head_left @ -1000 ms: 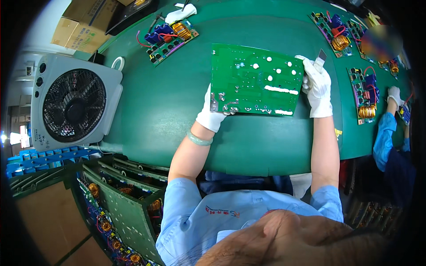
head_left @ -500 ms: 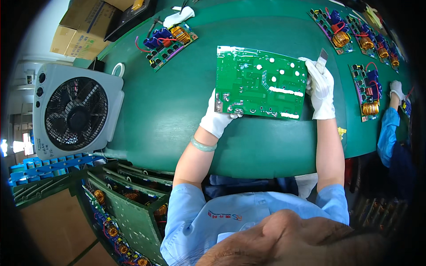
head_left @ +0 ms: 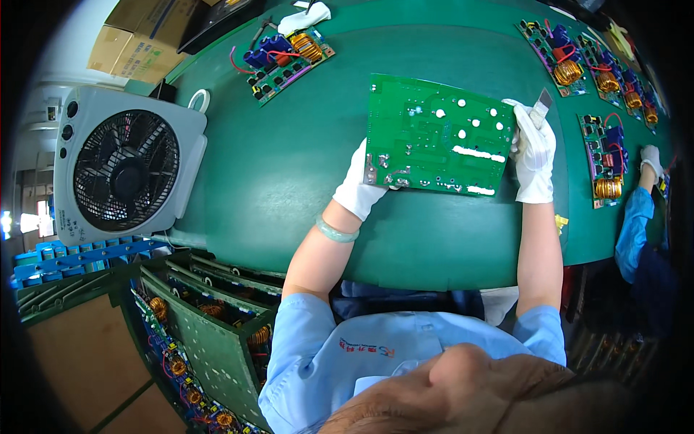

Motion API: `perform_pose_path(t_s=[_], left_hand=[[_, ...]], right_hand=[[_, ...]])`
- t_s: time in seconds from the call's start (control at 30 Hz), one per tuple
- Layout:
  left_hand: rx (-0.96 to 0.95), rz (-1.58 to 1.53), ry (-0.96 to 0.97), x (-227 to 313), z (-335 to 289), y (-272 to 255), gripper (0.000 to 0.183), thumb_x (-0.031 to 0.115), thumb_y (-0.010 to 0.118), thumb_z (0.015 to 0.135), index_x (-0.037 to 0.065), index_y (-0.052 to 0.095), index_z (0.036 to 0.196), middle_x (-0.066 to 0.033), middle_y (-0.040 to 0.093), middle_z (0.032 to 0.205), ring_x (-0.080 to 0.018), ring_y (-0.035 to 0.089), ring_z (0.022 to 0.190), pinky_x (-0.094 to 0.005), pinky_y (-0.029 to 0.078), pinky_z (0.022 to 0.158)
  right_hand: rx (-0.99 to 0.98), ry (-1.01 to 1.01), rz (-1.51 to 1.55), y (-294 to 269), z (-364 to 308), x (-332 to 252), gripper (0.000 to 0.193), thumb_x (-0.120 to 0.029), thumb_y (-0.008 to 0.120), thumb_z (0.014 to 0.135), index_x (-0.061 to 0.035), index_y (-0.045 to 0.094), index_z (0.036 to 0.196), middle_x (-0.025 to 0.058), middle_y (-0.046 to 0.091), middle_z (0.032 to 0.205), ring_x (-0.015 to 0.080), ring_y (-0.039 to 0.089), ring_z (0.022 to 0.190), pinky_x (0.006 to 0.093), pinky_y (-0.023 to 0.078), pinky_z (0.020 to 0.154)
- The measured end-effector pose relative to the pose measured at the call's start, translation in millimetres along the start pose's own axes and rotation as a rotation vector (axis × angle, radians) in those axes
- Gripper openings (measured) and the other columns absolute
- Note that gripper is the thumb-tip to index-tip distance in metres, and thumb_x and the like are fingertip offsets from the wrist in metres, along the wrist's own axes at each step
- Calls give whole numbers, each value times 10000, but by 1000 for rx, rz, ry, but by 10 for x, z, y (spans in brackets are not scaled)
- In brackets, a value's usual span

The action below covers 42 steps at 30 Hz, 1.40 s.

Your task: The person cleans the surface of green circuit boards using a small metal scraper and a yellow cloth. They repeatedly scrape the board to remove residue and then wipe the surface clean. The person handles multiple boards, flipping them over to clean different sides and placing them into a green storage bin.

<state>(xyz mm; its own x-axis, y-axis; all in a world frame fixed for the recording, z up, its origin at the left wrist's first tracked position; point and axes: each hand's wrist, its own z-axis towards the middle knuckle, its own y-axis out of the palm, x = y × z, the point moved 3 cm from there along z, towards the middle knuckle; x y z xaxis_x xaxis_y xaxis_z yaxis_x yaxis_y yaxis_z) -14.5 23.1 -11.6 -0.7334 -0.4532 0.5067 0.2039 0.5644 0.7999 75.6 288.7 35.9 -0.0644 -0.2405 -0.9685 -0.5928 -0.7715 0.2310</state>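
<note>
A green circuit board [head_left: 434, 137] is held up over the table between my two gloved hands, its solder side showing with white blobs and strips on it. My left hand [head_left: 356, 184] grips its lower left corner, the fingers mostly hidden behind. On the right edge my right hand [head_left: 533, 155] is closed, also clasping a flat-ended metal blade [head_left: 544, 101] that sticks up past the thumb. How much of the board's weight each hand bears cannot be seen. Both gloves are white.
Populated boards with copper coils lie at the back left [head_left: 289, 65] and on the right [head_left: 604, 159]. A grey fan [head_left: 126, 170] stands at the left. Green racks [head_left: 210, 340] hold more boards at lower left. A co-worker's gloved hand [head_left: 650, 160] is at far right.
The whole view has shifted a little. The board has tilted slightly, and the glare along its top edge is gone. Both hands keep their hold.
</note>
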Motion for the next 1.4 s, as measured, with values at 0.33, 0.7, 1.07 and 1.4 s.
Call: perform_pose_path(t_s=[0.33,0.7,1.07,1.4], left_hand=[[3,220,79,26,-26,22,405,299,391,1048,50,528,1337,-148,604,1288,-307,615,1141,-468,544,940],[62,97,45,94,30,90,410,270,394,1043,-3,524,1320,-179,603,1279,-318,634,1108,-449,573,889],[42,107,71,154,74,66,396,250,394,1040,-17,537,1295,-183,622,1237,-312,651,1066,-435,579,878],[31,-17,348,297,-254,-48,384,232,393,1038,-29,549,1272,-186,640,1198,-307,666,1028,-422,585,867]], right_hand=[[-17,-28,-26,-2,-22,-45,295,-271,636,967,-19,710,1101,-57,514,664,23,398,524,196,260,467],[-92,-34,16,35,-168,-224,280,-243,655,939,-4,730,1066,-24,589,699,35,434,548,202,284,482],[-194,-39,29,-18,-200,-260,259,-240,681,922,-14,739,1034,-1,644,762,47,482,567,211,315,494],[-178,-73,-37,35,-129,-306,322,-266,649,942,-42,719,1163,19,710,920,28,460,572,197,326,502]])
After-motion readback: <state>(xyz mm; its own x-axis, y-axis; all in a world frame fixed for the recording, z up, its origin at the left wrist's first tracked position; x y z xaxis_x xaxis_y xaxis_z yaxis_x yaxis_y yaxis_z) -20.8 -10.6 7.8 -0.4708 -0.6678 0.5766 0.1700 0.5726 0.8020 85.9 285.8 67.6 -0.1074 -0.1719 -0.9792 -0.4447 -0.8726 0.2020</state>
